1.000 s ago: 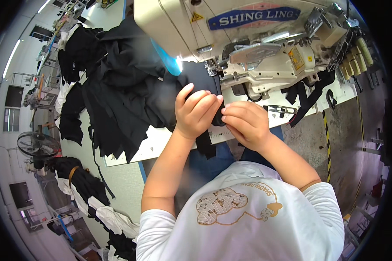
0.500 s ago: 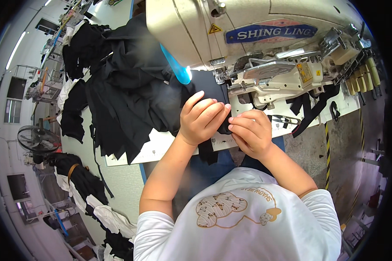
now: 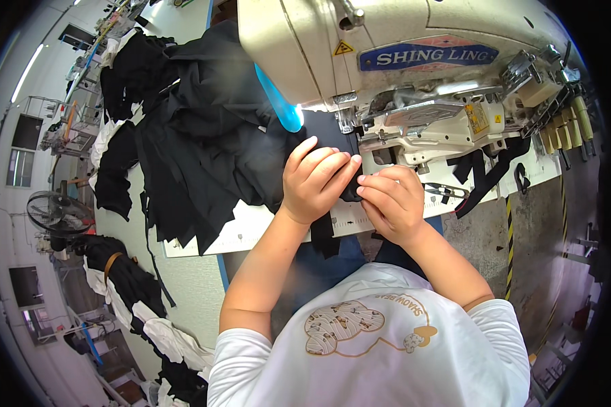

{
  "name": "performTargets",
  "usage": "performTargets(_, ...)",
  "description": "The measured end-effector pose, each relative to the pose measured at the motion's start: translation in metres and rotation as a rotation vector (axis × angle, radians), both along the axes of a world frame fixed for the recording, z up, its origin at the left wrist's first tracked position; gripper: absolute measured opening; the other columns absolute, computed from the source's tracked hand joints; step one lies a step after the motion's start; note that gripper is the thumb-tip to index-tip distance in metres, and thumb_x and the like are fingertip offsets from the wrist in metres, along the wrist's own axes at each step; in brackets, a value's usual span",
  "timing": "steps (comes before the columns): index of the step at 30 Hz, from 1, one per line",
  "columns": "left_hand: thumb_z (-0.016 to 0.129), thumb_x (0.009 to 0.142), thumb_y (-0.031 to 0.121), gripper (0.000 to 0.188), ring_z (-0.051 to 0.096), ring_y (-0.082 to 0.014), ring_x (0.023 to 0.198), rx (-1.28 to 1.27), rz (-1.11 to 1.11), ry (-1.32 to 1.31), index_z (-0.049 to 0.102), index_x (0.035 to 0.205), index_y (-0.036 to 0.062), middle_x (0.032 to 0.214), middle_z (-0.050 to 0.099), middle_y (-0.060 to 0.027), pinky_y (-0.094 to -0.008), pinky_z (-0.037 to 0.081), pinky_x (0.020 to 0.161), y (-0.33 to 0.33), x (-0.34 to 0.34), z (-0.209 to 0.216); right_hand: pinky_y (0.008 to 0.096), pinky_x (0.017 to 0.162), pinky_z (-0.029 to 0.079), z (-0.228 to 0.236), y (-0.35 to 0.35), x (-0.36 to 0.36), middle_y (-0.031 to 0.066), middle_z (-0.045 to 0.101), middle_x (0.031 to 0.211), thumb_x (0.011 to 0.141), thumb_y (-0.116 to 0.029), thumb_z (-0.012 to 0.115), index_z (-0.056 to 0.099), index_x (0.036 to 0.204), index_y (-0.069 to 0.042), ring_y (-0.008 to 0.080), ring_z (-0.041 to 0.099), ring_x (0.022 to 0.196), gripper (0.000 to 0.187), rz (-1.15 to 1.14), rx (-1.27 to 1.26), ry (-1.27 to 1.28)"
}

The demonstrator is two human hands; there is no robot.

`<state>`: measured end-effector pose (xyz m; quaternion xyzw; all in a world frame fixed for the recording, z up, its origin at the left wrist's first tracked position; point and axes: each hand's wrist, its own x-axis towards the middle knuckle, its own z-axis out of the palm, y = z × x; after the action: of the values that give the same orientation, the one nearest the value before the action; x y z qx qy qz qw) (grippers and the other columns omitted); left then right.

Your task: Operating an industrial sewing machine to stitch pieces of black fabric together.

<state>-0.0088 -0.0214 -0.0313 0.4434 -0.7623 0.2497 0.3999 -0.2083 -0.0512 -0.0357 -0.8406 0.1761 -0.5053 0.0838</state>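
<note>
A white industrial sewing machine (image 3: 305, 61) stands in front of me, its lit needle area over black fabric (image 3: 328, 130). My left hand (image 3: 319, 180) rests on this fabric with its fingers curled and pressed together, gripping it near the edge. Close by on the right, my right hand (image 3: 394, 203) pinches the same fabric's edge between thumb and fingers. The fabric runs from both hands up under the presser foot (image 3: 346, 122). What lies beneath my palms is hidden.
A big heap of black cloth (image 3: 197, 136) spreads over the table at left. Thread snips (image 3: 445, 190) and black strips (image 3: 493, 178) lie right of my hands. Further left are more black and white garments (image 3: 173, 336) and a fan (image 3: 59, 213).
The black fabric has slid slightly away toward the needle, and its near edge shows less. Both hands keep their grip; the whole view has shifted a little.
</note>
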Motion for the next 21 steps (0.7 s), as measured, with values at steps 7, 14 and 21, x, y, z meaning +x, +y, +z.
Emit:
performTargets(7, 0.077, 0.083, 0.015, 0.024, 0.065, -0.0154, 0.104, -0.022, 0.058, -0.003, 0.082, 0.106, 0.0174, 0.106, 0.068, 0.0043, -0.0447, 0.049, 0.106, -0.006, 0.004, 0.002, 0.0418, 0.075, 0.053, 0.001, -0.012, 0.010, 0.0041, 0.073, 0.109, 0.068, -0.007, 0.080, 0.071, 0.098, -0.007, 0.0270, 0.066, 0.090, 0.031, -0.029, -0.044, -0.014)
performTargets(14, 0.076, 0.082, 0.017, 0.018, 0.063, -0.0150, 0.104, -0.050, 0.043, -0.016, 0.079, 0.099, 0.0182, 0.105, 0.069, 0.0055, -0.0469, 0.047, 0.109, -0.006, 0.007, -0.001, 0.0441, 0.081, 0.051, 0.002, -0.012, 0.010, 0.0017, 0.073, 0.111, 0.069, -0.007, 0.080, 0.072, 0.098, -0.009, 0.0263, 0.065, 0.094, 0.030, -0.061, -0.053, -0.007)
performTargets(21, 0.078, 0.081, 0.017, 0.019, 0.062, -0.0153, 0.103, -0.079, 0.070, -0.036, 0.080, 0.099, 0.0189, 0.107, 0.069, 0.0068, -0.0470, 0.045, 0.108, -0.010, 0.011, 0.001, 0.0435, 0.084, 0.049, -0.001, -0.020, 0.015, -0.0029, 0.073, 0.114, 0.071, -0.008, 0.080, 0.072, 0.099, -0.013, 0.0251, 0.063, 0.099, 0.030, -0.119, -0.084, -0.014)
